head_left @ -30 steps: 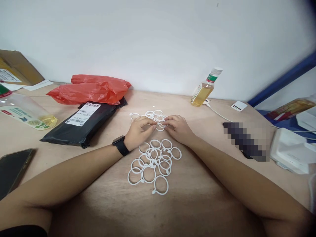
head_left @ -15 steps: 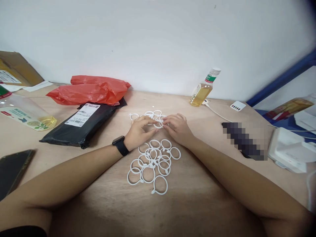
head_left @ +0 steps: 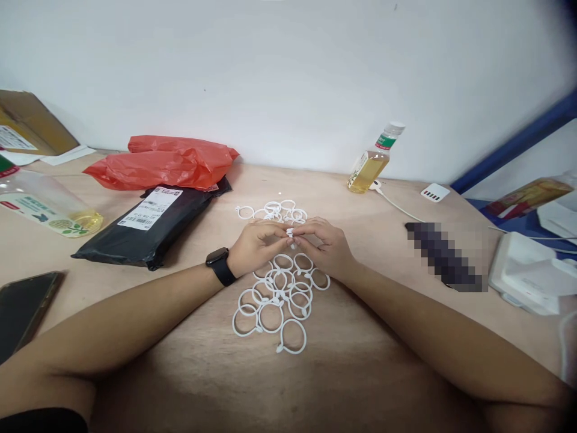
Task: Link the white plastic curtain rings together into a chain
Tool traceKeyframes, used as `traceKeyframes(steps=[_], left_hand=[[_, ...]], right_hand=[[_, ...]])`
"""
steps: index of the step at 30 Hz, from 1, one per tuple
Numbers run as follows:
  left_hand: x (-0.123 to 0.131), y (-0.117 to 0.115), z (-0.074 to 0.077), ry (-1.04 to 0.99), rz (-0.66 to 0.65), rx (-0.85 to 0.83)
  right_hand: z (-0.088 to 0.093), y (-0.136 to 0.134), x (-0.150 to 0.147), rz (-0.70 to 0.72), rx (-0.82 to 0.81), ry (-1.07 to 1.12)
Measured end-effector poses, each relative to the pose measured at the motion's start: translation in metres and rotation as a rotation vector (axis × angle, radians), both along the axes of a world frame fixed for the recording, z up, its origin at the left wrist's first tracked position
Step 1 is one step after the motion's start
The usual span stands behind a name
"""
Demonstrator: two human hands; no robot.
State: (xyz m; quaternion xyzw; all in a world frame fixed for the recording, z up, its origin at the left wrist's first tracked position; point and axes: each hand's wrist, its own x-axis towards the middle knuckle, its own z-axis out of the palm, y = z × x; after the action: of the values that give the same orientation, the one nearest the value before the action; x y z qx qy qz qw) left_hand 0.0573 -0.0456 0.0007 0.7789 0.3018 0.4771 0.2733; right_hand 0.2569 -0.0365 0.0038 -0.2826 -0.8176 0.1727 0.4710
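Observation:
My left hand and my right hand meet over the middle of the table, fingertips almost touching. Between them both pinch a small white plastic ring, of which only a bit shows; the fingers cover the rest. Just in front of the hands, on the near side, lies a spread of several white rings, each with a small knob-like joint, many overlapping. Behind the fingers sits a second pile of similar white rings, partly hidden by the hands. A black watch is on my left wrist.
A black parcel and red plastic bag lie left, near a tipped bottle and phone. At the back right stands a bottle; a cable, charger, pixelated dark item and white box lie farther right.
Both hands have come slightly nearer to me, away from the far pile, and their fingertips have closed together around a white ring.

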Motion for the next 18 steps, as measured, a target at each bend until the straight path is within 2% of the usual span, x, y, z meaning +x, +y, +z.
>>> traceKeyframes(steps=[7,11,18], left_hand=[[-0.0016,-0.0009,0.002,0.09,0.015,0.098],[-0.0016,-0.0026,0.0047,0.116,0.004,0.122],[-0.0012,-0.0053,0.002,0.06,0.074,-0.046]], right_hand=[[0.0007,-0.0049,-0.0001,-0.048,-0.234,0.089],[0.0022,-0.006,-0.0004,-0.009,-0.326,0.096],[0.0017,-0.0056,0.0005,-0.027,-0.344,0.085]])
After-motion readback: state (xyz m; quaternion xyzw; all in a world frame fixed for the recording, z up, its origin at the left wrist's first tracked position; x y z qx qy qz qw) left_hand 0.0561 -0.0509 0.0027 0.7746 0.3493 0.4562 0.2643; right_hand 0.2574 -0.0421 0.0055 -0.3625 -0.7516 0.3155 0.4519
